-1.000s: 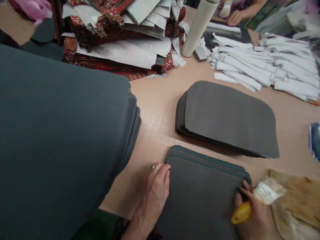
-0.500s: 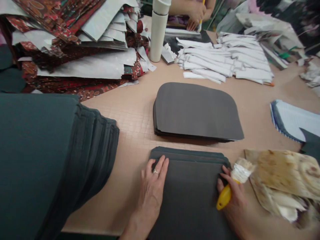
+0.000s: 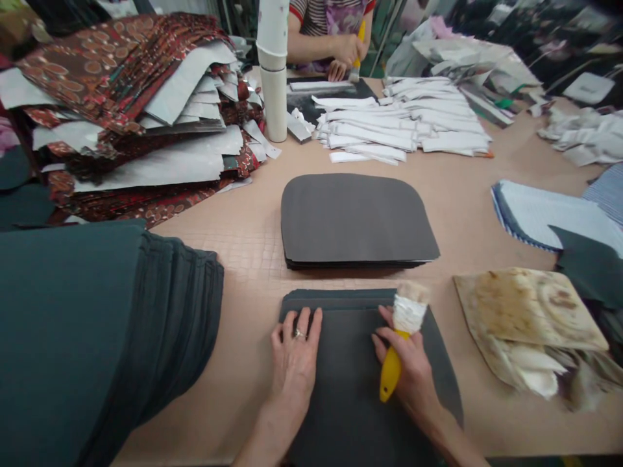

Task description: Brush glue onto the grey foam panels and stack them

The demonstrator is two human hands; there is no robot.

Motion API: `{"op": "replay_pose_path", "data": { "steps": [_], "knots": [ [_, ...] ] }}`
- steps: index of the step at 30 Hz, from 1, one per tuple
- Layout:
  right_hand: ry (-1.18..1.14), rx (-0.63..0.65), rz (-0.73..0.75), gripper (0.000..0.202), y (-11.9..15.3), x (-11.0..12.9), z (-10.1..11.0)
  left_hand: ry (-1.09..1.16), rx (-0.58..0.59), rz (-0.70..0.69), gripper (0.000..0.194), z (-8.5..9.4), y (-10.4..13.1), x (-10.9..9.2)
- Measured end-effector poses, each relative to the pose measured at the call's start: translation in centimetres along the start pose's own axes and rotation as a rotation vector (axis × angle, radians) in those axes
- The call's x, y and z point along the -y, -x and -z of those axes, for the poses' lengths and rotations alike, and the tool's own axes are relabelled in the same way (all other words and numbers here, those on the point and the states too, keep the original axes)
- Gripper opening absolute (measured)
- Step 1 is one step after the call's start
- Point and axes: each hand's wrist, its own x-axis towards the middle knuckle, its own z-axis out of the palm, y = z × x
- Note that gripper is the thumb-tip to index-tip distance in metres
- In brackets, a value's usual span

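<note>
In front of me lie dark grey-green panels (image 3: 350,383), layered with their far edges slightly staggered. My left hand (image 3: 296,353) rests with fingers spread along the far left part of the top panel; a ring is on one finger. A yellow-handled paintbrush (image 3: 390,366) sits in my right hand (image 3: 411,363), its pale bristles pointing away from me. The fingertips of that hand touch the top panel near its far right. Just beyond stands a neat stack of grey rounded panels (image 3: 357,220).
A tall stack of dark green pieces (image 3: 68,331) stands at left, with patterned red sheets (image 3: 131,65) behind. White strips (image 3: 384,123) and a white cylinder (image 3: 274,97) are farther back. A stained cloth pad (image 3: 530,311) lies at right. A co-worker's hand (image 3: 348,50) holds another brush.
My right hand, with the paintbrush, has moved left from the panels' right edge onto the top panel. My left hand stays at the far left part. The camera view has shifted.
</note>
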Motion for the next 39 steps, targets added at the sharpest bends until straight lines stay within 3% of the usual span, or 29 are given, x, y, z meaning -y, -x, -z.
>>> {"op": "replay_pose_path", "data": {
  "steps": [3, 6, 13, 19, 26, 31, 35, 39],
  "knots": [
    [-0.065, 0.055, 0.045, 0.013, -1.5, 2.4, -1.5, -0.012, 0.024, 0.012, 0.058, 0.3, -0.2, -0.2],
    [-0.059, 0.071, 0.061, 0.014, -1.8, 3.0, -2.2, -0.01, 0.034, 0.003, 0.058, 0.4, -0.2, -0.2],
    [-0.094, 0.164, 0.131, 0.025, -1.1, 1.6, -1.8, 0.034, 0.084, -0.001, 0.061, 0.7, -0.4, 0.3],
    [-0.119, 0.062, 0.072, 0.03, -2.2, 1.4, -2.2, 0.073, 0.085, -0.006, 0.061, 1.1, -2.1, 0.1],
    [-0.108, 0.168, 0.133, 0.027, -0.3, -0.9, -1.1, 0.102, 0.076, 0.009, 0.061, 0.6, -1.7, 0.3],
    [-0.074, 0.18, 0.123, 0.025, 0.2, -1.1, -0.3, 0.21, 0.047, -0.03, 0.051, 1.9, -3.0, -2.2],
    [-0.081, 0.192, 0.109, 0.023, 0.1, -1.0, -0.1, 0.246, 0.04, -0.183, 0.048, 0.8, -3.5, -4.6],
    [-0.098, 0.198, 0.1, 0.023, 0.2, -1.0, 0.1, 0.169, 0.069, -0.228, 0.052, -0.2, -1.3, -3.8]
  ]
}}
